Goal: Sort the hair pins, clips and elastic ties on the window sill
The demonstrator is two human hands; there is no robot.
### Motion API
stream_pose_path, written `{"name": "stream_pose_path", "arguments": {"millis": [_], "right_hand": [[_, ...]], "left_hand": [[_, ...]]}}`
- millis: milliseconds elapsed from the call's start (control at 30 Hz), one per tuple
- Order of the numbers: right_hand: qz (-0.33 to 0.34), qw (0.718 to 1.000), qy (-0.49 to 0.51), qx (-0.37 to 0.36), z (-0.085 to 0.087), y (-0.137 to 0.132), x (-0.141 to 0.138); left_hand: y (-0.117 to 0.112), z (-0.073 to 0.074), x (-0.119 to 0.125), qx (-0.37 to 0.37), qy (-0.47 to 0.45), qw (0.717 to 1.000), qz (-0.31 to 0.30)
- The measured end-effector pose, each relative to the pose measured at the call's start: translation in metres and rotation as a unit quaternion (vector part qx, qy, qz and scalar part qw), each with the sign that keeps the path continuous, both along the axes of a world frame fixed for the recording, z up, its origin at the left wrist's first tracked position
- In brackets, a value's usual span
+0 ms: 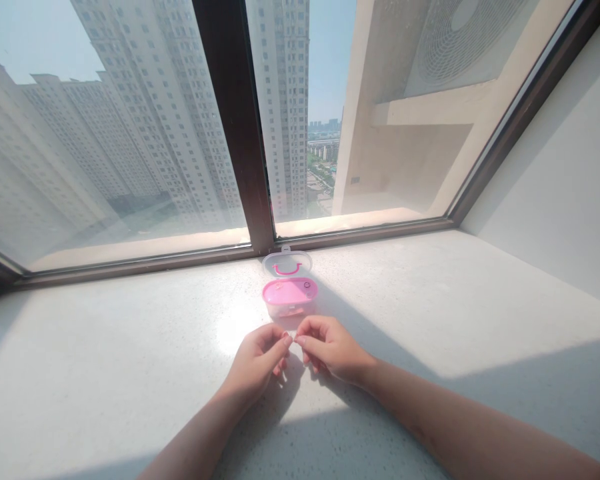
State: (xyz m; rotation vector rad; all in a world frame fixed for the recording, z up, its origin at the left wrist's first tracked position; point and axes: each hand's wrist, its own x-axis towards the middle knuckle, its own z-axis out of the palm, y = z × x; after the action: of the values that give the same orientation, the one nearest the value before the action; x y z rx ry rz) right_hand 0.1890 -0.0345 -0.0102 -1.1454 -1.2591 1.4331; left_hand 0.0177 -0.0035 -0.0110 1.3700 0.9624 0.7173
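My left hand (263, 357) and my right hand (331, 347) meet fingertip to fingertip above the sill, thumbs pinched against forefingers. Something tiny and pale may sit between the tips, but it is too small to name. Just beyond them stands an oval plastic box (291, 309) with clear sides. A pink tray (290, 291) fills its top, with a few small ring-like items lying on it, one of them dark. Behind the tray the clear lid (286, 264), with its pink handle, is tipped up toward the window.
The pale speckled windowsill (130, 360) is crossed by sunlight and shadow. A dark window frame (237, 120) rises right behind the box, with tall buildings outside the glass. On the right a white wall (555, 180) bounds the sill.
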Motion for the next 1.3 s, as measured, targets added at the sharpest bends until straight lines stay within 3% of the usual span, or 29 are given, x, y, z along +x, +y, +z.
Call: {"name": "stream_pose_path", "arguments": {"millis": [867, 1300], "right_hand": [[0.023, 0.998, -0.063, 0.015, -0.0056, -0.0026, -0.0025], [-0.009, 0.999, 0.016, -0.028, 0.0016, 0.0015, 0.0021]], "left_hand": [[-0.0048, 0.0073, 0.0037, 0.044, 0.030, 0.998, 0.021], [0.0005, 0.0000, -0.0002, 0.034, 0.018, 0.999, 0.002]]}}
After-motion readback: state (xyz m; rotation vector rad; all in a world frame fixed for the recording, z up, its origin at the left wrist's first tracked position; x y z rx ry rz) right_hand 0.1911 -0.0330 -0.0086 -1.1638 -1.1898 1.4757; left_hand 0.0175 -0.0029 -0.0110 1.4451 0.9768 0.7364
